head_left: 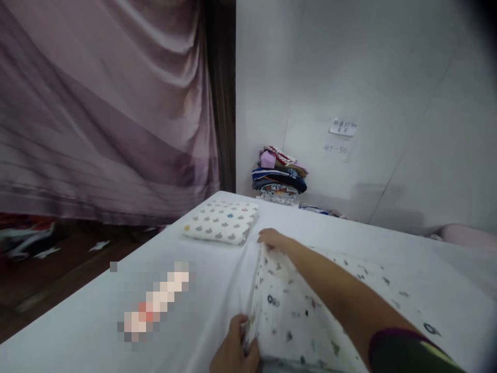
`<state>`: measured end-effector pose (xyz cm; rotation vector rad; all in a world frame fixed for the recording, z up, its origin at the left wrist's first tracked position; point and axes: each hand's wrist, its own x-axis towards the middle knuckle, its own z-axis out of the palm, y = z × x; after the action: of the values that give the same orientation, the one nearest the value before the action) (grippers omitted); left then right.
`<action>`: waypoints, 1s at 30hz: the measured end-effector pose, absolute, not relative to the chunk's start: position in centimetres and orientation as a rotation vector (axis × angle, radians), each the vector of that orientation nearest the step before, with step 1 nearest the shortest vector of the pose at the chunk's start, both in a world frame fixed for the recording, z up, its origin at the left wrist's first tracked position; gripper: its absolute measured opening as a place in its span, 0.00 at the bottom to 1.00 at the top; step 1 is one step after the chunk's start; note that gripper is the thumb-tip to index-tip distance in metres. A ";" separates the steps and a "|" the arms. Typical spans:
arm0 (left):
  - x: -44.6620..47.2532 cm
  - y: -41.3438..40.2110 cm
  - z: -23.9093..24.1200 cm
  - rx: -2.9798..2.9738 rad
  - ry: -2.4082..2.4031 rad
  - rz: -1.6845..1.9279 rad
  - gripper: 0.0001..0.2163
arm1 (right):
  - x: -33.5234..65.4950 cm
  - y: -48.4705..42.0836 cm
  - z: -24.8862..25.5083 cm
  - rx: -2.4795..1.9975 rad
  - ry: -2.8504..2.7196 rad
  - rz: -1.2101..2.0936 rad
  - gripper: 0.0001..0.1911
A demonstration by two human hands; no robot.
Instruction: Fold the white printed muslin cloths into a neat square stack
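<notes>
A white cloth [295,316] printed with small dark and green motifs lies partly raised on the white-covered table. At its near left edge my left hand [235,349] is closed, thumb and fingers pinching the layered edge. My right hand [274,239] reaches across and grips the far left corner of the same cloth; its fingertips are partly hidden. Just beyond my right hand sits a folded white cloth [221,223] with grey cloud-like prints, touched by neither hand. More of the printed cloth spreads flat under and beyond my right forearm.
A pixelated, unreadable patch [155,305] covers something left of my hands. Stacked folded fabrics [278,176] stand at the far end against the white wall [388,103], which bears handwritten paper notes [342,127]. A pinkish curtain [116,103] hangs left, past the table edge.
</notes>
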<state>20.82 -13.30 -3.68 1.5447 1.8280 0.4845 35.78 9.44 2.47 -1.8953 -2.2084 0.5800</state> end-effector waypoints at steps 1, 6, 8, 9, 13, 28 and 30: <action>20.9 -13.5 -3.3 1.544 1.812 0.482 0.15 | 36.7 9.0 2.5 -1.863 -2.190 0.606 0.17; 21.0 -14.2 -2.2 1.572 1.781 0.537 0.15 | 42.1 3.3 0.7 -1.724 -2.149 0.580 0.23; 21.0 -14.2 -2.1 1.580 1.792 0.542 0.15 | 43.7 0.4 -0.7 -1.618 -2.281 0.506 0.28; 21.0 -14.2 -2.1 1.587 1.798 0.539 0.15 | 44.2 -0.7 -1.5 -1.584 -2.372 0.469 0.31; 21.2 -14.3 -2.1 1.608 1.814 0.561 0.14 | 44.7 -2.9 -3.0 -1.636 -2.597 0.419 0.38; 22.0 -14.0 -0.4 2.074 1.970 0.505 0.18 | 44.1 -9.0 -0.8 -1.439 -2.600 0.405 0.37; 23.5 -12.7 0.1 2.361 1.884 0.621 0.20 | 44.7 -10.1 -0.5 -1.471 -2.579 0.392 0.36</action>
<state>23.52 -12.71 0.11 2.3612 1.8838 0.6209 44.69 -10.11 -0.51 -1.4714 -2.5794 0.3925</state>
